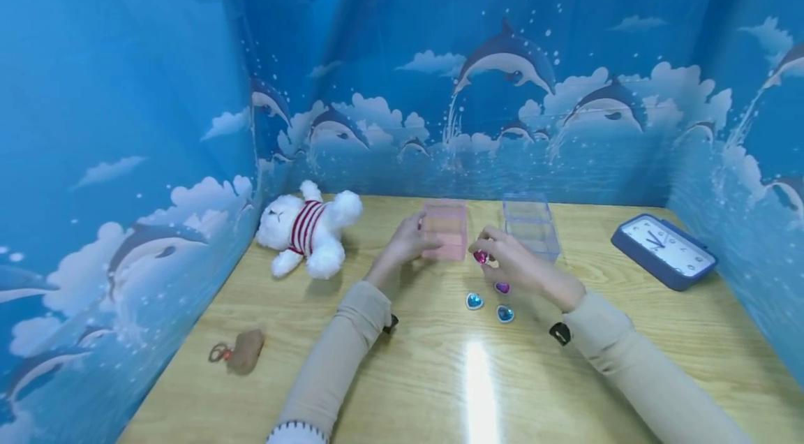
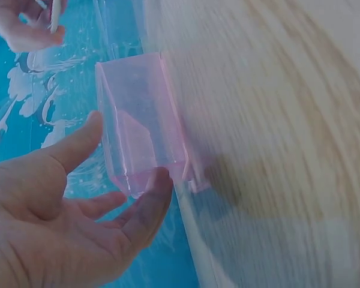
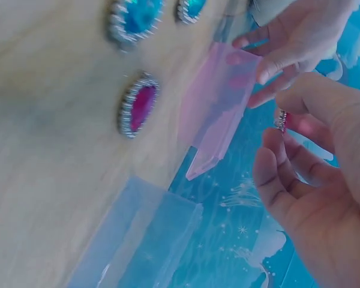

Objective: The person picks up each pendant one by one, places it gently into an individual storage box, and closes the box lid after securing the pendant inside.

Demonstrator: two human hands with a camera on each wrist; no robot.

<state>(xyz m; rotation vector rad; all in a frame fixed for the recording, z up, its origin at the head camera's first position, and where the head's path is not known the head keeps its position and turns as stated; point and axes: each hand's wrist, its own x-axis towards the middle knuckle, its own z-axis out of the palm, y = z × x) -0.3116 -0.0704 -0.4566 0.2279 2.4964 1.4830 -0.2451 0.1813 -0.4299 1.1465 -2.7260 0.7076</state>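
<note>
Between thumb and fingers my right hand (image 1: 511, 261) pinches a pink heart-shaped gem (image 1: 481, 257) with a silver beaded edge, held just right of the pink clear plastic box (image 1: 444, 229). My left hand (image 2: 102, 222) is at the left side of that box, fingers spread and loosely bent, fingertips right at its wall. Below the right hand lie a purple-pink gem (image 1: 502, 287) and two blue heart gems, one to the left (image 1: 474, 301) and one nearer the front (image 1: 505, 313). A clear bluish plastic box (image 1: 531, 227) stands behind the right hand, partly hidden by it.
A white plush toy (image 1: 310, 229) in a striped top lies at the back left. Toward the front left is a brown pouch keychain (image 1: 245, 352). A blue-framed clock (image 1: 664, 250) lies at the right. Dolphin-print curtains (image 1: 389, 67) enclose the wooden table (image 1: 414, 374).
</note>
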